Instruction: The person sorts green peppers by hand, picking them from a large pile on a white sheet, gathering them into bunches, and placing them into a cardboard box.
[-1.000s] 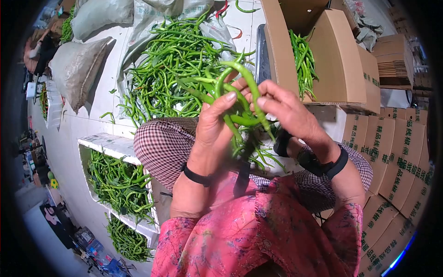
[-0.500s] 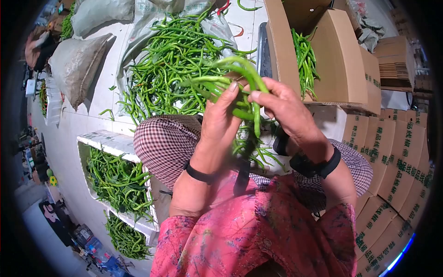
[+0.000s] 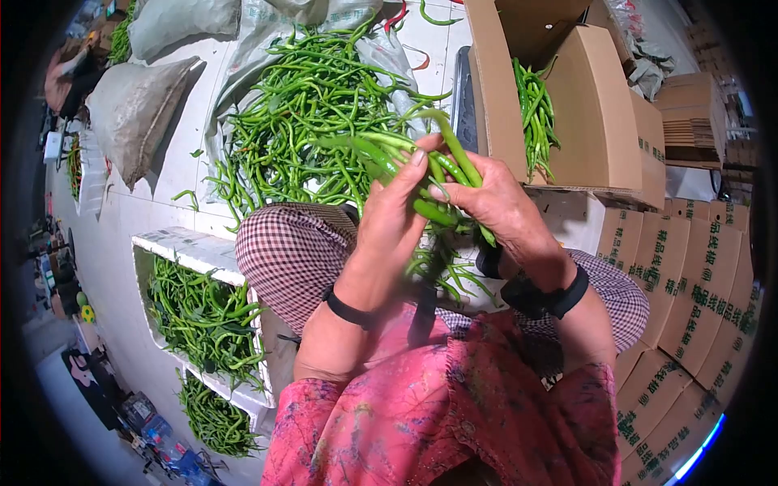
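Both hands are raised in front of the knees and meet around a small bunch of long green peppers (image 3: pixel 381 159). My left hand (image 3: pixel 393 206) has its thumb on the bunch and its fingers wrapped behind it. My right hand (image 3: pixel 501 201) closes thumb and fingers on peppers of the same bunch, some pointing up and some down. Beyond them a large pile of green peppers (image 3: pixel 300 113) lies on a plastic sack spread on the floor. Several loose peppers (image 3: pixel 454 271) lie between the legs.
An open cardboard box (image 3: pixel 596 105) with some peppers inside stands at the upper right. White foam boxes (image 3: pixel 190 251) of peppers are at the left. Full sacks (image 3: pixel 138 113) lie upper left; flat printed cartons (image 3: pixel 689 283) are at the right. Part of another person (image 3: pixel 65 81) shows far upper left.
The right hand has turned a little and closed in on the bunch. The pepper tips that stuck up and hung down between the hands have shifted, and the peppers lie closer together.
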Action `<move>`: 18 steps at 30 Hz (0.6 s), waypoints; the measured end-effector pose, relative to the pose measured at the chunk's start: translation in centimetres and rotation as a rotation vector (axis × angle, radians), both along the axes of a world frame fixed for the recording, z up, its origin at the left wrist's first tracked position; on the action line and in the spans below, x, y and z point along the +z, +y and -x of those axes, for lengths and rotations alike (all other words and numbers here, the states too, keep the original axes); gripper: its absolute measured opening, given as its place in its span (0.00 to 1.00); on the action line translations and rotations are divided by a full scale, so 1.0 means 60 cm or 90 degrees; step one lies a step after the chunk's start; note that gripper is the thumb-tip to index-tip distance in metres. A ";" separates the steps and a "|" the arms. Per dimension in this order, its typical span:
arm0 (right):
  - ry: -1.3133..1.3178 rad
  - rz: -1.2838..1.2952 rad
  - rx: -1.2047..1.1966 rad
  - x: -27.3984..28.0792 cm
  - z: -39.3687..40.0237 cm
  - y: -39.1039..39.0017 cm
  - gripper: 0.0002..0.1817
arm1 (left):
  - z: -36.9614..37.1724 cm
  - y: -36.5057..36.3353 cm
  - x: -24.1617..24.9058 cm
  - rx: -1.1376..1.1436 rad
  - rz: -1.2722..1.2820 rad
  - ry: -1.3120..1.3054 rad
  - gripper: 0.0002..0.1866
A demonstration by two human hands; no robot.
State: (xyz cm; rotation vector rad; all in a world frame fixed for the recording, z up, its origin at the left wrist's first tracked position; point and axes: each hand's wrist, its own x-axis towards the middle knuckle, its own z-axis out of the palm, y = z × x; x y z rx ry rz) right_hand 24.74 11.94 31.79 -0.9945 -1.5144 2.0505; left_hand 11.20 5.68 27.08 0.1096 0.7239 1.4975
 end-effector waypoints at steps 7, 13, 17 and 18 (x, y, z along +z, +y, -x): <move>-0.029 0.129 -0.135 0.003 -0.008 0.008 0.12 | 0.008 -0.001 0.032 0.086 0.042 0.023 0.22; 0.051 0.207 -0.138 -0.016 -0.008 0.008 0.13 | 0.035 -0.013 0.024 0.090 0.076 0.170 0.17; 0.030 0.219 -0.135 -0.013 -0.008 0.011 0.14 | 0.042 -0.021 0.024 0.090 0.048 0.051 0.17; 0.026 0.222 -0.128 -0.018 -0.009 0.011 0.14 | 0.046 -0.025 0.024 0.063 0.017 0.042 0.18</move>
